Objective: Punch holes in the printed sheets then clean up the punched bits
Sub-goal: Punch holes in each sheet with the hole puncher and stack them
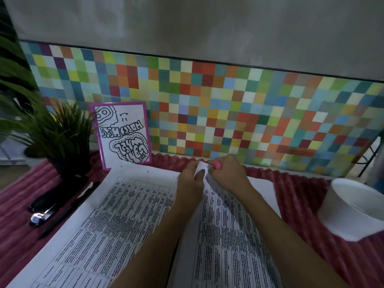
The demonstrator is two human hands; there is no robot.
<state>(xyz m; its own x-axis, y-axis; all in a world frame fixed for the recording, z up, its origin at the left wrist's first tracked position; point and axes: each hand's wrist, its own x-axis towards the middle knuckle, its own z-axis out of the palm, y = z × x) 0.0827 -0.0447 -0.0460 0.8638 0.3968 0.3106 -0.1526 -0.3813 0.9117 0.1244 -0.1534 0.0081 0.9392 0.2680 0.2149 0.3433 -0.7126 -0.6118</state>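
Note:
Printed sheets (116, 215) with dense tables lie across the red ribbed cloth. The left sheet shows small punched holes along its far edge. My left hand (190, 177) pinches the raised far edge of the right sheet (226, 229). My right hand (226, 173) grips a small pink hole punch (217, 164) at that same paper edge, fingers curled round it. Most of the punch is hidden by my fingers.
A white bowl (351, 213) stands at the right. A black potted plant (62, 142), a framed drawing (122, 134), and dark pens with a metal tool (47, 210) sit at the left. A colourful checkered panel (228, 113) backs the table.

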